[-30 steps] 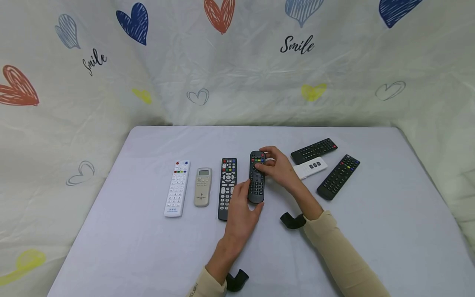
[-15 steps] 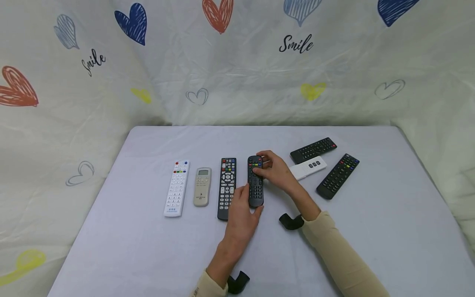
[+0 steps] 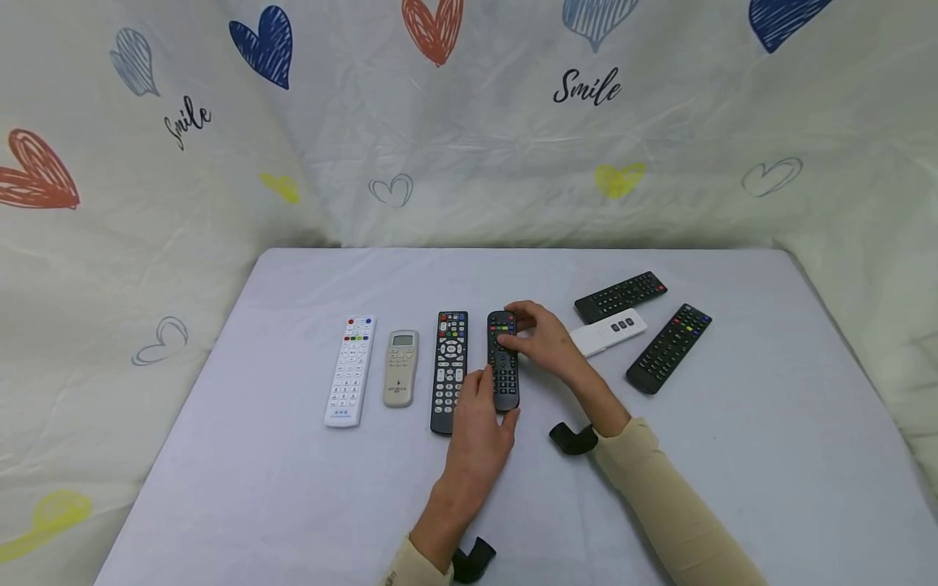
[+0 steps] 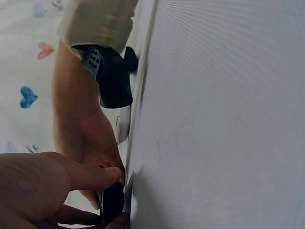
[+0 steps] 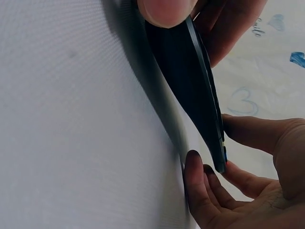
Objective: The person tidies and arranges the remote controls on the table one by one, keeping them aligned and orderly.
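Observation:
Both hands hold a black remote control [image 3: 506, 376] with its buttons facing up. My left hand [image 3: 478, 431] pinches its near end between thumb and fingers. At the far end, my right hand [image 3: 545, 340] has its thumb on the button face and its other fingers by the end and edge. In the right wrist view the remote control [image 5: 186, 71] is tilted, with a gap between it and the tablecloth. The left wrist view shows only the dark near end of the remote control [image 4: 113, 202]; fingers hide the rest. Just left lies another black remote control [image 3: 449, 358], partly covered by my left hand.
Further left lie a small beige remote [image 3: 400, 370] and a white remote [image 3: 349, 373]. To the right are a white remote [image 3: 611, 330], a black remote [image 3: 620, 298] beyond it and another black remote [image 3: 668, 350]. The white-covered table [image 3: 256, 488] meets a heart-printed curtain [image 3: 498, 146].
Held by both hands, the remote control has moved slightly toward me and to the left, closer in line with the row on its left. The other remotes stay where they were.

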The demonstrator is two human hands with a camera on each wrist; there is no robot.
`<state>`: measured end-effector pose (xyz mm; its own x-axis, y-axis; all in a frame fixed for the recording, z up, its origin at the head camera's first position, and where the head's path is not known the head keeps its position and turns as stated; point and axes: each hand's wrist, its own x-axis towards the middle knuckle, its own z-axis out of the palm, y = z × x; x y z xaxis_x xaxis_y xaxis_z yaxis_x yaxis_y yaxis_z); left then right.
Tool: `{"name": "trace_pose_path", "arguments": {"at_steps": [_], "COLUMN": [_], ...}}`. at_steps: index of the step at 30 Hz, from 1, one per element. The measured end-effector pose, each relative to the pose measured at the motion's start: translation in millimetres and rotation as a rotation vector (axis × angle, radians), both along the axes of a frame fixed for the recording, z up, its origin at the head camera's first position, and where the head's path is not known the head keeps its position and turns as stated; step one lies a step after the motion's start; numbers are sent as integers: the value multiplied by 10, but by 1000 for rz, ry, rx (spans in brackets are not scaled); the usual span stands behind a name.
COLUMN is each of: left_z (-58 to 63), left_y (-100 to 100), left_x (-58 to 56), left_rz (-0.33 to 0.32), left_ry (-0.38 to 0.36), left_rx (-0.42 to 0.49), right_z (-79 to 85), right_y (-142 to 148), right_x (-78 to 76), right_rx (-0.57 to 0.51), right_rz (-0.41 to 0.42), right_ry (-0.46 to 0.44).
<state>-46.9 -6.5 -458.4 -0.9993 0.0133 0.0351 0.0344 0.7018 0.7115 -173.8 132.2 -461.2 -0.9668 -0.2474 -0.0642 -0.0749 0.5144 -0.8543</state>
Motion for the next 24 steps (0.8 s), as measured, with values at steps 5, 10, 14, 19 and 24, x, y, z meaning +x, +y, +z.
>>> {"name": "trace_pose_path", "arguments": {"at_steps": [5,10,14,19,24], "left_z": [0,22,32,30,38], "left_y": [8,7,6,17,15], "left_x": [12,10,2,-10,-27], "left_rz": [5,7,6,9,7], "left_ry": [-1,-16,-34,-46,-70], "left_rx": [-48,-73,-77,-86,-87], "right_z": [0,-9,-1,8,8], "right_y": [-4,-15,-27,-35,-44], "right_x": [12,17,22,18,12], "right_rx": [3,18,32,46,66], "right_rz": [-7,0,-5,-8,-11], "right_ry": [-2,2,5,9,10]}}
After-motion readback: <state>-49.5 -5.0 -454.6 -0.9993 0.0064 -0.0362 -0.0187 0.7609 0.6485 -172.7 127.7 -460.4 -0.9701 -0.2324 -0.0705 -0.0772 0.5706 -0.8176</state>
